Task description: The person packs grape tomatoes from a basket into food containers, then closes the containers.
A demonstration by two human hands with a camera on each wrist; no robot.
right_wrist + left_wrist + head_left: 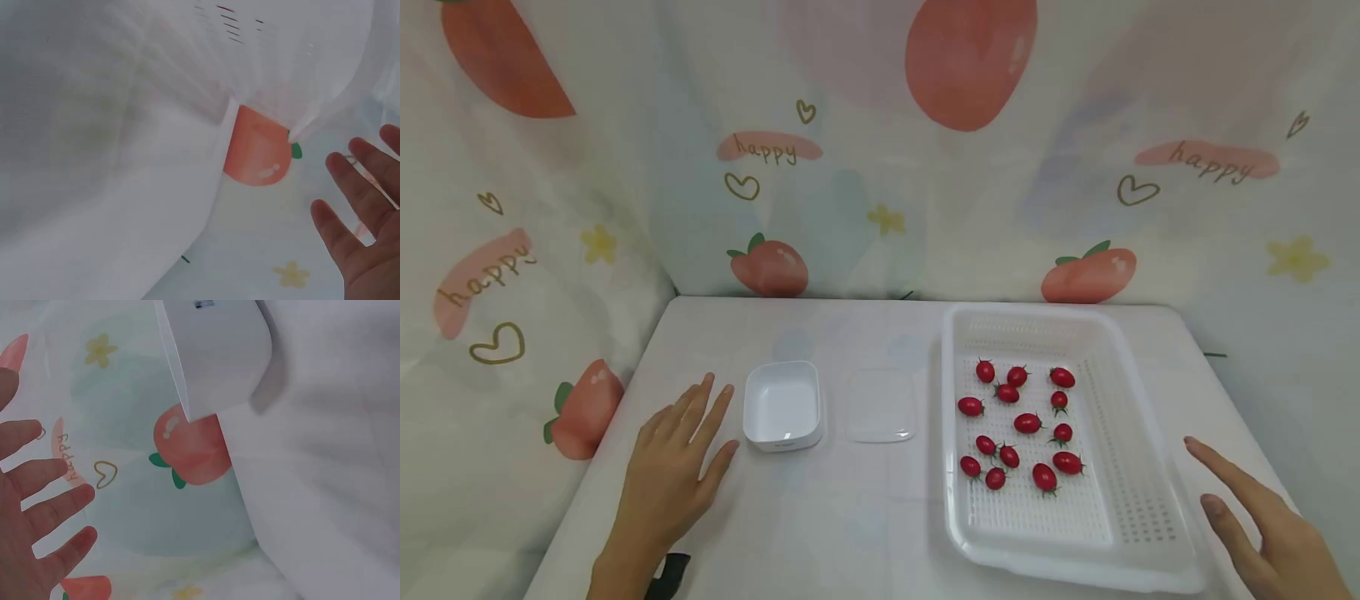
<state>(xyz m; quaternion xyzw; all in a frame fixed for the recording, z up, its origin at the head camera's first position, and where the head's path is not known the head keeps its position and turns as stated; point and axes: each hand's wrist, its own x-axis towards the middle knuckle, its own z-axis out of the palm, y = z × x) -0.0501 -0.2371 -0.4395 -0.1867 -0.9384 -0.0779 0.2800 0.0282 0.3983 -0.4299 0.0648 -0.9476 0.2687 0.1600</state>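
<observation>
My left hand (676,467) is spread with straight fingers at the left of the table, beside a small white square container (783,406) and apart from it. In the left wrist view its fingers (59,509) hold nothing. My right hand (1273,525) is at the right, just outside the white perforated basket (1150,500), fingers extended and holding nothing. Several red cherry tomatoes (1027,423) with green stems lie scattered on the basket floor. Between container and basket lies a clear square lid (882,406). The container has no lid on it and nothing shows inside.
A white-covered table (835,533) carries everything. Behind it and at the sides hangs a fruit-printed curtain (850,192). The basket's raised rim stands between the right hand and the tomatoes. A dark strap (668,577) shows at the left wrist.
</observation>
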